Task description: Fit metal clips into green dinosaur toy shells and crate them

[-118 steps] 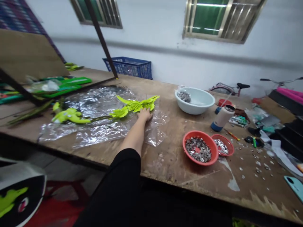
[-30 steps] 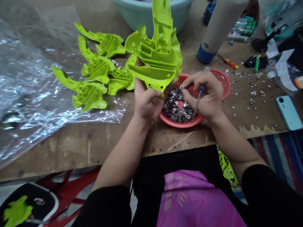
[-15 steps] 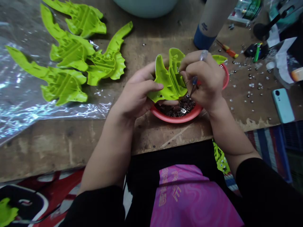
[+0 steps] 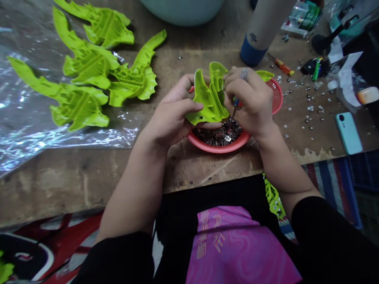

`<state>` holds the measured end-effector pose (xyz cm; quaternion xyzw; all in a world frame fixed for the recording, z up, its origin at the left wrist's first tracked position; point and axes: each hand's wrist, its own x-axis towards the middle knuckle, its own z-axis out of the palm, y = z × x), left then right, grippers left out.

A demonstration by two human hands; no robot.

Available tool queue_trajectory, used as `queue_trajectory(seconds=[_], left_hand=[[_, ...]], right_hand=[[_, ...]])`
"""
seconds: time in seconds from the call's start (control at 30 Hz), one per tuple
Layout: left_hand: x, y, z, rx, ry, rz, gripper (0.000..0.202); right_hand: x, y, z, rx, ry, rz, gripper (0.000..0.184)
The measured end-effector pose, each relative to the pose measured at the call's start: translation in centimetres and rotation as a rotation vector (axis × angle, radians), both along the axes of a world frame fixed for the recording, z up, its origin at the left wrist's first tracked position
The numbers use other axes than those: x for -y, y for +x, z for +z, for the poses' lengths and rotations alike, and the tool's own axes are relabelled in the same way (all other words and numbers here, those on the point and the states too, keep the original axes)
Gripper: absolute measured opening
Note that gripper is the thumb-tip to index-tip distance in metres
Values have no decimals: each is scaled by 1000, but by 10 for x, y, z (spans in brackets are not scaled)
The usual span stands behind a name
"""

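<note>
My left hand [image 4: 173, 112] is closed on the near side of a lime-green plastic shell [image 4: 209, 102], thumb on its inner face and fingers beneath. The shell is tilted, its ribbed inside facing me. My right hand [image 4: 250, 98] is closed at the shell's right side, fingers curled round a thin-shafted tool [image 4: 236, 103] with a blue part. The tool looks like a screwdriver, though most of it is hidden in the fingers. Below both hands stands a red plastic basket [image 4: 219, 148] with many small metal pieces [image 4: 217, 136]. A lime-green tip [image 4: 265, 75] shows beyond my right hand.
Several lime-green shells [image 4: 89, 65] lie on clear plastic sheeting [image 4: 118, 132] at left. A pale bowl [image 4: 182, 12] and a grey-and-blue cylinder [image 4: 254, 49] stand behind. Loose metal bits [image 4: 309, 108], an orange-handled screwdriver [image 4: 284, 67] and a phone [image 4: 348, 132] lie at right.
My right hand has shifted slightly left with the tool, still at the shell. The right side of the view has moved slightly left. My left hand keeps its grasp.
</note>
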<state>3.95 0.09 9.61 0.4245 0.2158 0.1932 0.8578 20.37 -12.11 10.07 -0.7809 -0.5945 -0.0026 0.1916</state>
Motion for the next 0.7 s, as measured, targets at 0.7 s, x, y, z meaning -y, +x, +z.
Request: queue_trajectory(seconds=[0.7], left_hand=[[-9, 2, 0, 196, -16, 217, 52]], right_hand=[[5, 95, -32, -194, -141, -245, 20]])
